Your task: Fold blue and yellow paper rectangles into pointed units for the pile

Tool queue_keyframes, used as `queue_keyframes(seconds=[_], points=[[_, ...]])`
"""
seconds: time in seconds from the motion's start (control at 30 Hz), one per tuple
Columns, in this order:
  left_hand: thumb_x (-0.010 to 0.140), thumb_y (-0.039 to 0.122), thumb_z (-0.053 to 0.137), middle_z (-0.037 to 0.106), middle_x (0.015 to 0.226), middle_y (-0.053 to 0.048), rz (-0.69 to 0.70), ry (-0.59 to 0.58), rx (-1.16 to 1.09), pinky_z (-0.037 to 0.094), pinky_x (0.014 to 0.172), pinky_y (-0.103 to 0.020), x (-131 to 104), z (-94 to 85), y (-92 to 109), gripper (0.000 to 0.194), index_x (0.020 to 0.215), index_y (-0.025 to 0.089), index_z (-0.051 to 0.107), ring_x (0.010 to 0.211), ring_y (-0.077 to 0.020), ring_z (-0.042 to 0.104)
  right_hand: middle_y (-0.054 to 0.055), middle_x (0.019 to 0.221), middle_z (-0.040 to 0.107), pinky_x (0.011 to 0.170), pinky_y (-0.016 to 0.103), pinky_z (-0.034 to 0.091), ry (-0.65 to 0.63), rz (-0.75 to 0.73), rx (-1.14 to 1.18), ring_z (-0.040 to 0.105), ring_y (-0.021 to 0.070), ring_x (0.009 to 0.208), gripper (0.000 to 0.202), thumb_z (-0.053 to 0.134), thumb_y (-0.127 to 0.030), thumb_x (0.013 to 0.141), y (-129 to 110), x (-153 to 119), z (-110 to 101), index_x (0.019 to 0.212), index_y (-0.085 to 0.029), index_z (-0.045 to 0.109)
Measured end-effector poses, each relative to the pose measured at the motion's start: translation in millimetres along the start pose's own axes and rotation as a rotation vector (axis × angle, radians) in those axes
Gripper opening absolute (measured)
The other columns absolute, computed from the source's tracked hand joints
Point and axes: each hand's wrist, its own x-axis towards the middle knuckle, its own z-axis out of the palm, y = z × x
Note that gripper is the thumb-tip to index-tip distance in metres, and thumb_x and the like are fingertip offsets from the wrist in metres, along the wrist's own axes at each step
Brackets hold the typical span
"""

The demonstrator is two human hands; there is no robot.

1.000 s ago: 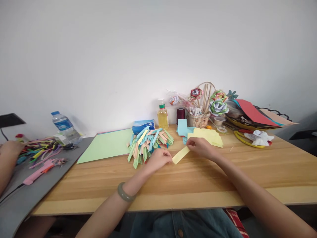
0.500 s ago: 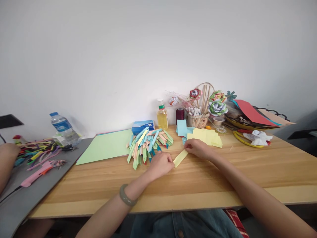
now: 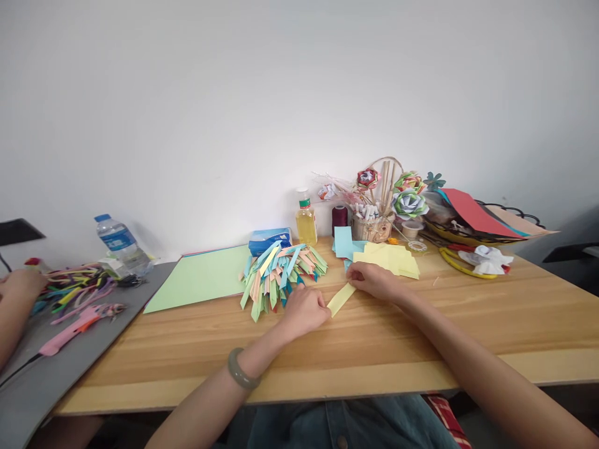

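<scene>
A narrow yellow paper strip (image 3: 341,300) lies slantwise on the wooden table, held at both ends. My left hand (image 3: 306,310) grips its near end with the fingers closed. At the far end, the fingers of my right hand (image 3: 372,279) are closed on the strip. Just beyond my left hand is a heap of folded paper pieces (image 3: 276,274) in green, blue, peach and yellow. Yellow paper slips (image 3: 390,257) lie spread behind my right hand, with blue slips (image 3: 343,241) beside them.
Large green paper sheets (image 3: 201,277) lie at the left. Behind stand a bottle of yellow liquid (image 3: 306,222), a thread spool (image 3: 339,220) and paper flowers (image 3: 410,204). On a grey table, another person's hand (image 3: 23,284) is near pipe cleaners and a pink glue gun (image 3: 77,327).
My hands and the yellow strip stay almost where they were. The other person's hand at the far left has come further into view, near the pipe cleaners.
</scene>
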Motion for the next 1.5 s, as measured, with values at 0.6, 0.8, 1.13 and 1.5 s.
queue_keyframes(seconds=[0.6,0.8,1.13,1.5], points=[[0.074,0.008,0.043,0.049,0.114,-0.003,0.290,-0.077,0.041,0.033,0.092,-0.037,-6.6,-2.6,-7.4,0.052,0.115,0.035,0.060,0.106,-0.0242,0.039,0.003,0.082,0.064,0.063,0.025,0.038,0.026,-0.061,-0.020,0.057,0.0173,0.075,0.016,0.048,-0.015,0.074,5.2,0.8,4.0,0.079,-0.021,0.062],[0.081,0.010,0.043,0.053,0.118,-0.002,0.445,-0.054,0.088,0.034,0.096,-0.038,-7.0,-7.4,-14.0,0.043,0.112,0.030,0.064,0.108,-0.0234,0.038,0.002,0.081,0.064,0.062,0.024,0.038,0.017,-0.072,-0.008,0.057,0.0163,0.073,0.016,0.048,-0.015,0.074,8.5,1.5,4.7,0.080,-0.021,0.062],[0.086,0.004,0.037,0.049,0.134,0.006,0.642,-0.167,0.147,0.027,0.105,-0.045,3.5,-19.1,-27.1,0.046,0.116,0.030,0.060,0.127,-0.0229,0.032,0.002,0.082,0.066,0.062,0.025,0.041,0.033,-0.114,-0.029,0.059,0.0167,0.074,0.016,0.048,-0.016,0.076,13.0,2.7,7.4,0.081,-0.022,0.062],[0.083,0.002,0.039,0.035,0.144,0.002,0.700,-0.267,0.230,0.022,0.108,-0.053,-4.7,-20.5,-21.1,0.053,0.127,0.030,0.049,0.139,-0.0252,0.011,0.008,0.087,0.064,0.074,0.031,0.044,0.141,-0.253,-0.178,0.057,0.0214,0.087,0.024,0.042,-0.016,0.087,2.9,2.7,11.5,0.088,-0.019,0.066]])
